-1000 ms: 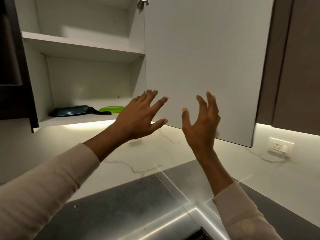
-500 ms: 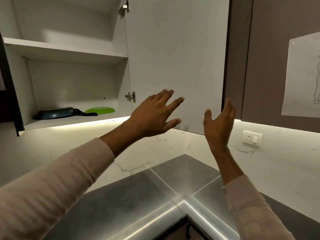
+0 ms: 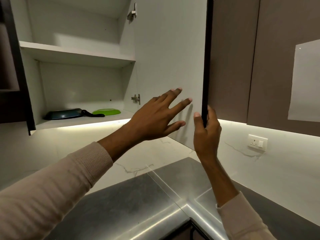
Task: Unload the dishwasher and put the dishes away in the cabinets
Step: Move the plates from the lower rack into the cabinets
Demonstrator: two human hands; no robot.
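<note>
While it stands open, the cabinet door [image 3: 169, 58]: swung out almost edge-on to the viewer, pale inner face showing, hinge [image 3: 136, 98] on its far side.
Right hand [image 3: 206, 134]: pinches the door's dark free edge near the bottom corner, thumb on the inner face, fingers wrapped behind.
Left hand [image 3: 155, 118]: fingers spread, tips at the inner face just left of that edge; whether they touch, I cannot tell.
Pan [image 3: 64, 114] and green plate [image 3: 106, 111]: left of the door, well back on the bottom shelf [image 3: 83, 121], the handle reaching toward the plate.
Counter [image 3: 138, 196]: below the door.
Risk, fingers: if the door swings shut, the left hand lies on the closing side and could be trapped against the cabinet [image 3: 78, 84].
Risk, slam: a hard push could bang the door and jolt the hinge.
Risk, grip: a pinch on so thin an edge may slip.
Risk, task: whether more dishes wait cannot be told; shutting now may be premature.
</note>
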